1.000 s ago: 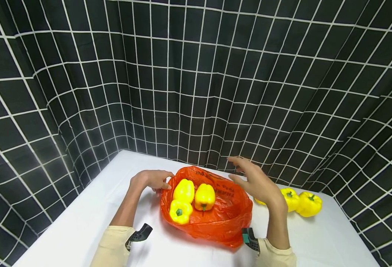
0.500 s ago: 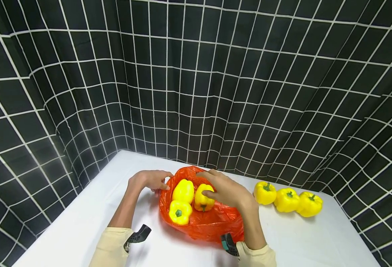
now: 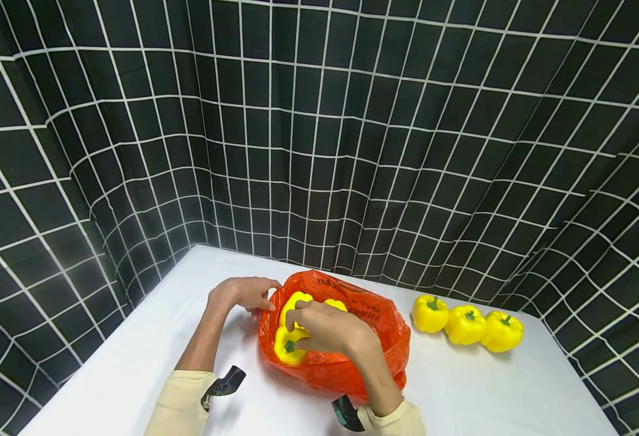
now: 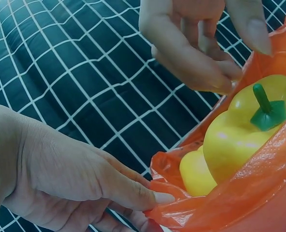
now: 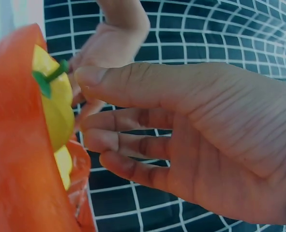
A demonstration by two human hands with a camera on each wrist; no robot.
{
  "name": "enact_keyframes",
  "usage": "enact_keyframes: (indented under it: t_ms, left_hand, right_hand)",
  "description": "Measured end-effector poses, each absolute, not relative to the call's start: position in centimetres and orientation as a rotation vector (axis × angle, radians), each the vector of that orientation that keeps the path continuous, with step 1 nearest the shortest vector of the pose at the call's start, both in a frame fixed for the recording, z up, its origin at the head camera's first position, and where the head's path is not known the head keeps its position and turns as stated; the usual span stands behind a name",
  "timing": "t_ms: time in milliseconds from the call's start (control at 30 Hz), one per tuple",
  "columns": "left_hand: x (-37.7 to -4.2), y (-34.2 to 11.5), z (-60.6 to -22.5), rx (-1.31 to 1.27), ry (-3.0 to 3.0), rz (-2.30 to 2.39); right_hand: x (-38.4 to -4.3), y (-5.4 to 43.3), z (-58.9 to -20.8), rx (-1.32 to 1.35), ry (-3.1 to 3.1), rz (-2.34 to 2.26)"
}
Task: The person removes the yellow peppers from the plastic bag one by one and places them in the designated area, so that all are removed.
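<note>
A red plastic bag with dark print stands on the white table, its mouth spread wide. My left hand pinches the bag's left rim between thumb and fingers, as the left wrist view also shows. Inside lie yellow bell peppers: one at the front left with a green stem, one behind it, and one to the right, mostly covered by my right hand. My right hand hovers over the peppers, its fingers loosely bent and spread near the front-left one. In the right wrist view nothing lies between thumb and fingers.
Three more yellow bell peppers, a left one, a middle one and a right one, sit in a row right of the bag. A black curtain with a white grid surrounds the white table.
My right hand has moved left, from above the bag's right side to over the peppers inside, uncovering the row on the right. My left hand has kept its hold on the rim.
</note>
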State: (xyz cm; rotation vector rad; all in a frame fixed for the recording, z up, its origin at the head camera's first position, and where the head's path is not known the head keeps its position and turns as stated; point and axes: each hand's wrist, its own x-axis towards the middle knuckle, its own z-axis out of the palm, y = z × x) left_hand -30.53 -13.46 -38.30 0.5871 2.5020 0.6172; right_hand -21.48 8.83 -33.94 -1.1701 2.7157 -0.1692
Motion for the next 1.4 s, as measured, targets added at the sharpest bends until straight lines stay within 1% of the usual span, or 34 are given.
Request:
enact_keyframes:
  t_ms: [333, 600, 933, 1167, 1300, 1400]
  left_hand:
    - [-30.6, -13.4, -38.4, 0.613, 2.523, 0.584]
    - [-30.5, -13.4, -38.2, 0.611, 2.520, 0.588]
    - [-30.6, -13.5, -38.2, 0.606, 2.509, 0.608]
    - [-30.6, -13.4, -38.2, 0.608, 2.505, 0.600]
    - [-30.6, -13.4, -38.1, 0.599, 2.508, 0.593]
    - [-30.6, -13.3, -38.3, 0.594, 2.504, 0.588]
  right_hand:
    - [-21.5, 7.2, -35.2, -1.257, 2.750, 0.004]
    - [-21.5, 7.0, -35.3, -1.238, 2.744, 0.000]
    - [-21.5, 6.8, -35.4, -1.309, 2.771, 0.048]
    - [-21.4, 8.2, -34.4, -1.380, 2.832, -0.081]
    - [-21.3, 9.6, -33.2, -1.412, 2.853, -0.247]
    - [-21.1, 10.7, -32.4, -1.382, 2.835, -0.394]
